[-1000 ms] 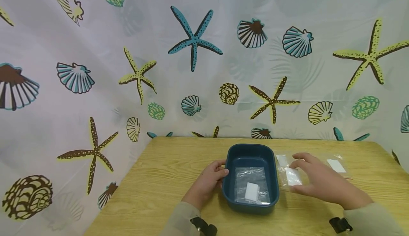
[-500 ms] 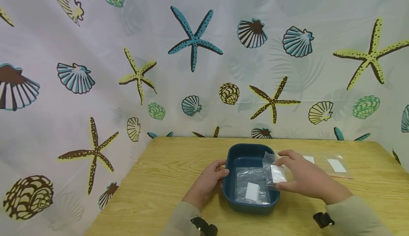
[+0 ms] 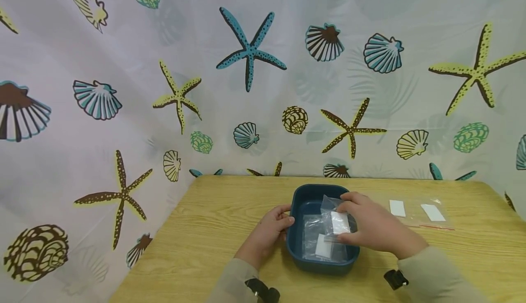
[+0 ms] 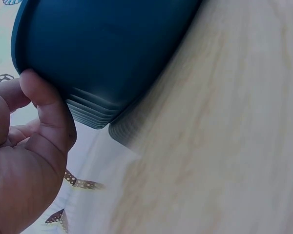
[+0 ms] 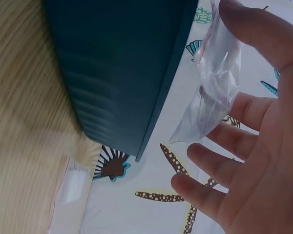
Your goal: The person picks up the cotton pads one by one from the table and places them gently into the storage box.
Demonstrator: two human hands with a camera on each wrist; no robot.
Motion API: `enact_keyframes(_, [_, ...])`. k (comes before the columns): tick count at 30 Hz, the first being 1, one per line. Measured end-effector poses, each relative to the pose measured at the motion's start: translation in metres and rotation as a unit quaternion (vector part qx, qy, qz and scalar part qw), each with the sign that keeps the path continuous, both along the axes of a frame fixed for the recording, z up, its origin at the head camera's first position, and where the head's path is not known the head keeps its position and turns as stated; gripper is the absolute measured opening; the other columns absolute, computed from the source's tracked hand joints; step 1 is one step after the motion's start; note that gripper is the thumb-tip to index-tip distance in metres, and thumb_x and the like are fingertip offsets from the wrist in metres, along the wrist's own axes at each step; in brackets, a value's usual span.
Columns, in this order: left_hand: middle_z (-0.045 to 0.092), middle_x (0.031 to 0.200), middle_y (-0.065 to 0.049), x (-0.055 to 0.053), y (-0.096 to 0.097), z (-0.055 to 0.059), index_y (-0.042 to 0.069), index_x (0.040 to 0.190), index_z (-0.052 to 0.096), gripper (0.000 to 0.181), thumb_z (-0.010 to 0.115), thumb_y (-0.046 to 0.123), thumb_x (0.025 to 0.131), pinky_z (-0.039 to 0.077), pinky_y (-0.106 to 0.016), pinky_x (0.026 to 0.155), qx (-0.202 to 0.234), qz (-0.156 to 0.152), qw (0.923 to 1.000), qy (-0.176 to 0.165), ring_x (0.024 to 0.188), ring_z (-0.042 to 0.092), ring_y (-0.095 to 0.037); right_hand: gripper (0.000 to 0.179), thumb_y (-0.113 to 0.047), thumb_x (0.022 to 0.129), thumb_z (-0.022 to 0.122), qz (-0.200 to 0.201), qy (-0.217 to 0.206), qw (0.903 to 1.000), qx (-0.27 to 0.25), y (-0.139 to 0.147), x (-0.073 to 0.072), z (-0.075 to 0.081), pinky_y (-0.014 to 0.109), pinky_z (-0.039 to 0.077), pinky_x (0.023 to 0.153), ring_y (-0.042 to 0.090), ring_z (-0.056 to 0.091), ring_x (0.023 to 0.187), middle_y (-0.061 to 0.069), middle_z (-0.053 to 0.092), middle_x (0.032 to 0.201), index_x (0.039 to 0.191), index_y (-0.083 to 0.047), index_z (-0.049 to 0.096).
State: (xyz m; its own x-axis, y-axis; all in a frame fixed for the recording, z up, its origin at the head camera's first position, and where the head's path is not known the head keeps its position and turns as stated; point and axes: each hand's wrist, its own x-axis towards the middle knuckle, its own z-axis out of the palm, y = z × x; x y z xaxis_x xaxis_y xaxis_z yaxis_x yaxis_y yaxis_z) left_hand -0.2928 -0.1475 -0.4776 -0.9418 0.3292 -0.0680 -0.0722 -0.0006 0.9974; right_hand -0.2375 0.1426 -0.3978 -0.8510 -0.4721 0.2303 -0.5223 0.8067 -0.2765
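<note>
The left hand (image 3: 267, 231) grips a blue tub (image 3: 322, 267) at lower centre of the frame while the right hand (image 3: 374, 223) pinches a clear bag (image 3: 340, 223) above it; another bag (image 3: 310, 239) lies inside, white pieces (image 3: 432, 212) at lower right.

dark blue rounded rectangular tub (image 4: 102, 58) cropped at twelve o'clock in left wrist view, bare right hand (image 5: 269, 158) cropped at three o'clock in right wrist view, tub's white rectangle (image 3: 322, 249) partly behind clear plastic bag (image 3: 327, 215)
</note>
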Motion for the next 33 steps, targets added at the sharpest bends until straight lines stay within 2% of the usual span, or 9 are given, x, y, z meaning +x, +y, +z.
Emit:
enact_keyframes(16, [0.061,0.102,-0.009,0.003,0.000,0.003,0.005,0.144,0.051,0.042,0.058,0.016,0.104,0.049,-0.026,0.063,0.000,-0.003,1.0000,0.002,0.077,0.058,-0.017,0.057,-0.051,0.079,0.084,0.012,-0.012,0.9999,-0.003,-0.025,-0.008,-0.011,0.051,0.047,0.099,0.036,0.054,0.125,0.015,0.049,0.144,0.119,-0.013,0.069])
enact_keyframes(24, [0.061,0.103,-0.010,0.003,0.000,0.004,0.005,0.144,0.051,0.041,0.058,0.015,0.104,0.049,-0.026,0.064,0.001,-0.006,1.0000,-0.001,0.077,0.058,-0.017,0.060,-0.053,0.079,0.083,0.002,-0.018,0.9998,0.005,-0.029,-0.010,-0.013,0.050,0.047,0.100,0.036,0.051,0.128,0.016,0.047,0.146,0.122,-0.014,0.068])
enact_keyframes(33, [0.061,0.108,-0.017,0.003,0.000,0.003,0.003,0.145,0.049,0.042,0.055,0.012,0.105,0.049,-0.026,0.063,0.006,-0.006,1.0000,0.002,0.078,0.059,-0.018,0.067,-0.053,0.080,0.082,0.000,-0.022,0.9995,0.021,-0.028,-0.013,-0.017,0.055,0.043,0.103,0.039,0.046,0.133,0.017,0.044,0.149,0.130,-0.012,0.065])
